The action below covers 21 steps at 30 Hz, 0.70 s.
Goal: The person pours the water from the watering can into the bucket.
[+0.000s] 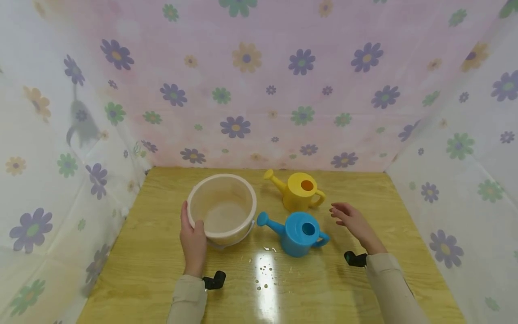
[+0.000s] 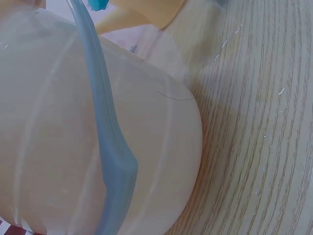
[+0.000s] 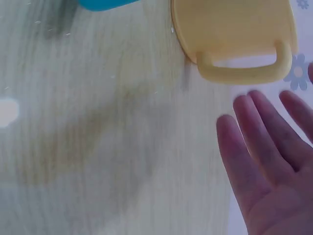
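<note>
A pale cream bucket (image 1: 198,227) stands on the table at the left, its mouth facing up. My left hand (image 1: 193,245) grips its near left rim, thumb over the edge and fingers along the outer wall. In the left wrist view, the bucket's grey-blue handle (image 2: 105,112) hangs down across its side. To the right are a yellow watering can (image 1: 293,198) and, nearer me, a blue watering can (image 1: 297,243), both with spouts toward the bucket. My right hand (image 1: 354,222) hovers right of them with nothing in it. Its loose fingers are close to the yellow handle (image 3: 244,74).
Water drops (image 1: 265,276) and a bright light reflection lie on the wooden table (image 1: 332,292) in front of the blue can. Flower-patterned cloth (image 1: 267,90) encloses the table at the back and both sides.
</note>
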### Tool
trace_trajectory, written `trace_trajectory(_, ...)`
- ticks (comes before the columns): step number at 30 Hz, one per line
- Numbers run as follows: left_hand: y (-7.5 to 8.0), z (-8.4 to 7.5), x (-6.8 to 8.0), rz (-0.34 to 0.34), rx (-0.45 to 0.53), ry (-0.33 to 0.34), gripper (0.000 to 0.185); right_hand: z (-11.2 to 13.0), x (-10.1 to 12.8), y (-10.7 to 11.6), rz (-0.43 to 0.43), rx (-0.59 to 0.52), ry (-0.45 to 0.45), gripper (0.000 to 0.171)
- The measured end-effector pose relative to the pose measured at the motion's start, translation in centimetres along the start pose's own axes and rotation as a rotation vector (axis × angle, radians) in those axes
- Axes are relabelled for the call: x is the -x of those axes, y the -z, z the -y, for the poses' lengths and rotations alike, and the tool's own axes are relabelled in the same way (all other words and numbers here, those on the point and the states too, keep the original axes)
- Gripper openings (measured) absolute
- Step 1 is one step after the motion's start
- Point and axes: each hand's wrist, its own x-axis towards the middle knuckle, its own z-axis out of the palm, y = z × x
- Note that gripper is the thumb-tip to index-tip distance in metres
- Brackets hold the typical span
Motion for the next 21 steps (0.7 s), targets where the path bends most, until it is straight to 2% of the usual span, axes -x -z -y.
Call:
trace_trajectory(6, 0.0, -0.1, -0.1, 0.014, 0.014, 0.015, 0.065, 0.6, -1.7, 0.0, -0.015, 0.022, 0.021, 0.059)
trace_trajectory(14, 0.2, 0.0, 0.1, 0.019, 0.010, 0.029, 0.065, 0.6, -3.9, -0.3, 0.066, -0.017, 0.018, 0.060)
trace_trajectory(21, 0.0, 0.0, -0.1, -0.003, 0.014, -0.002, 0.065, 0.8, -5.7, -0.7, 0.122, 0.012, 0.042, 0.049)
